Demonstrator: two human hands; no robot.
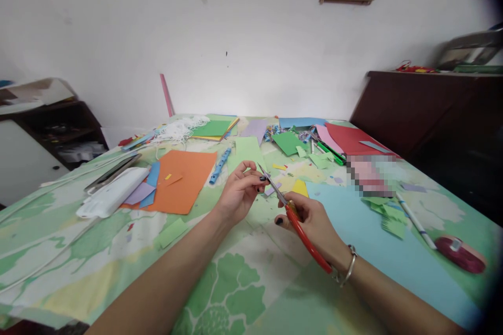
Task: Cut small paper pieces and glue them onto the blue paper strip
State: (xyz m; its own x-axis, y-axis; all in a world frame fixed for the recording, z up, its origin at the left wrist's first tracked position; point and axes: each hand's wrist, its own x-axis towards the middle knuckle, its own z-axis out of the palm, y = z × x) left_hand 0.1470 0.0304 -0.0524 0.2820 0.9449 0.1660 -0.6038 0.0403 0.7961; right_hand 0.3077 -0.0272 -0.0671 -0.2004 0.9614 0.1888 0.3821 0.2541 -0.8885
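My right hand (314, 220) is wrapped round the red-handled scissors (304, 238), whose metal blades point up and to the left. At the blades, my left hand (241, 191) has its thumb and fingertips pinched together. Whatever it pinches is too small to make out. A small purple paper scrap (272, 189) shows beside the blades; I cannot tell whether it is held or lies on the table. Beyond my left hand lies a light green paper strip (248, 147). A light blue sheet (353, 225) spreads under and beyond my right hand.
Orange paper (188, 178) and a white power strip (113, 193) lie left, near a blue flute-like stick (220, 166). Green scraps (391, 217), a white marker (416, 220) and a dark red oval object (460, 254) are right. White string (181, 130) lies far left.
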